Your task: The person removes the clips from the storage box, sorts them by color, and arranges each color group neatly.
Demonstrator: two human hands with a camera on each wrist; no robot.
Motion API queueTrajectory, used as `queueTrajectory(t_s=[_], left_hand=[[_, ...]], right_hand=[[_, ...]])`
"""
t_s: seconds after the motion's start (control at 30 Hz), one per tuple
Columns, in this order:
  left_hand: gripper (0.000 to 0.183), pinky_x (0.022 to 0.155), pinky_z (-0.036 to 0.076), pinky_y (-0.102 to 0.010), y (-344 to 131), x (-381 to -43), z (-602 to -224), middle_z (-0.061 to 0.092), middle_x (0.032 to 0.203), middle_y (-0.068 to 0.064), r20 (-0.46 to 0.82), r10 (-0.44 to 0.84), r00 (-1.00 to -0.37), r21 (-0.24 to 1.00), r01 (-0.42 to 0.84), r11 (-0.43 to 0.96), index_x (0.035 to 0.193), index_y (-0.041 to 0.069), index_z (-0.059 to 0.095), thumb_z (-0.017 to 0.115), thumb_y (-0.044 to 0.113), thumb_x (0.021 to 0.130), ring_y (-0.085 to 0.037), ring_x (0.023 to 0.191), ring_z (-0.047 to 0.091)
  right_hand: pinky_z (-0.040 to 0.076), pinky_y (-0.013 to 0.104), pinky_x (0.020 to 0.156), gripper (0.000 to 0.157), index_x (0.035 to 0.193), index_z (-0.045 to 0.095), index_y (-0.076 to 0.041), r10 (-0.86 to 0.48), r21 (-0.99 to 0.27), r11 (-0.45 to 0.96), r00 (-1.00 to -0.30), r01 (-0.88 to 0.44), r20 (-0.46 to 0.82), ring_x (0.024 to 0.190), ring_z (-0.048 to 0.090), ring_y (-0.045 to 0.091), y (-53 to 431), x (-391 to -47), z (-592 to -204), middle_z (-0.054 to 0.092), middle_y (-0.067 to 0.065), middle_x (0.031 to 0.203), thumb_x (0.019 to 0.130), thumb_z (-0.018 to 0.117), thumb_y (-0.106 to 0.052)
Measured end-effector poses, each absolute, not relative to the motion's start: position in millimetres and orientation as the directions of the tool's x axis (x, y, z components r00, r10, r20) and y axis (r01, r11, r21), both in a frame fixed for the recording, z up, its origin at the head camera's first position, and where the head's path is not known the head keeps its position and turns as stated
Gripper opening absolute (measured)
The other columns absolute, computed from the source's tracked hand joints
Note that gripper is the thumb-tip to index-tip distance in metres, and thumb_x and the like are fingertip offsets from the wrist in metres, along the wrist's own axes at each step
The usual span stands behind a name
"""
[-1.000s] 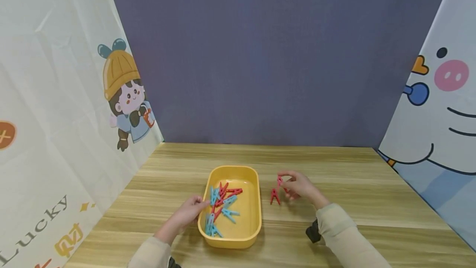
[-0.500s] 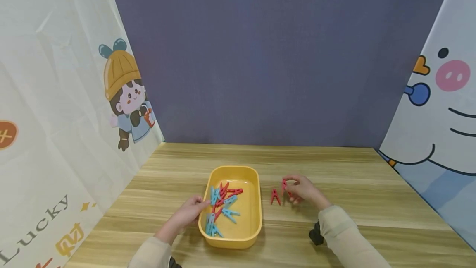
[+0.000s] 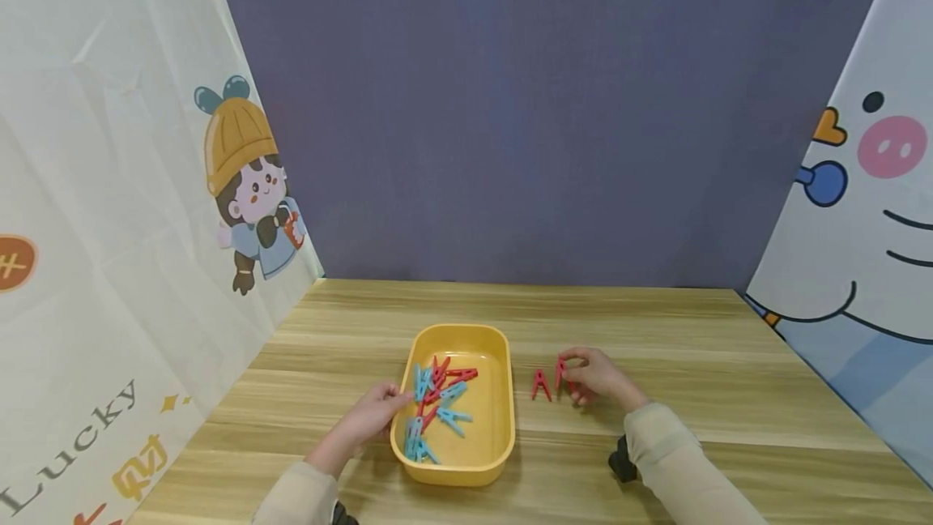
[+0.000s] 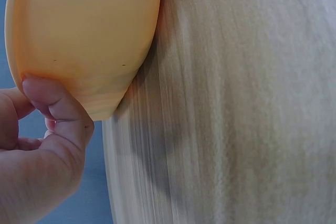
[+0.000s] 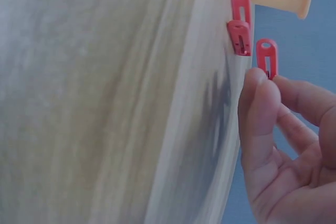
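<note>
A yellow tray [image 3: 490, 436] stands on the table with several blue clothespins [image 3: 453, 418] and red clothespins [image 3: 461, 374] heaped along its left side. My left hand [image 3: 379, 410] pinches the tray's left rim between thumb and fingers, as the left wrist view confirms on the tray wall [image 4: 89, 30]. To the right of the tray, my right hand [image 3: 594, 375] pinches a red clothespin [image 5: 267, 56] by one end between thumb and fingertips. Just left of that hand, another red clothespin [image 3: 540, 385] lies on the table, legs spread toward me.
The wood-grain table [image 3: 685, 347] reaches back to a dark blue-grey panel [image 3: 510, 120]. Printed cartoon sheets hang along the left side [image 3: 109, 185] and the right side [image 3: 853, 225].
My right hand, with its red clothespin, has shifted slightly right and toward me, away from the clothespin on the table. The left hand stays on the tray rim.
</note>
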State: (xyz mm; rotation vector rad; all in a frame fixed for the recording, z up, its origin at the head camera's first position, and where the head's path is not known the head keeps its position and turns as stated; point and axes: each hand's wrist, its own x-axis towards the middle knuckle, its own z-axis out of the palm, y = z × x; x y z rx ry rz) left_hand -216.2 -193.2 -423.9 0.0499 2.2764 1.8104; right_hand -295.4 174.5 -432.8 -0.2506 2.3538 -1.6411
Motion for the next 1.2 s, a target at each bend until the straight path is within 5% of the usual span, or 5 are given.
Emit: queueTrajectory(t_s=[1.2], left_hand=[[0.023,0.055,0.049,-0.029,-192,-215,-424,0.05,0.086,-0.014,-0.156,0.135,-0.979,0.963,-0.12,0.242,0.091,-0.001,0.042,0.049,0.02,0.096,-0.019,0.07,0.053]], right_hand=[[0.045,0.024,0.04,0.037,0.124,0.047,0.006,-0.171,-0.883,0.458,-0.965,0.103,-0.201,0.042,0.048,0.013,166,-293,-441,0.051,0.009,0.055,0.088,0.056,0.001]])
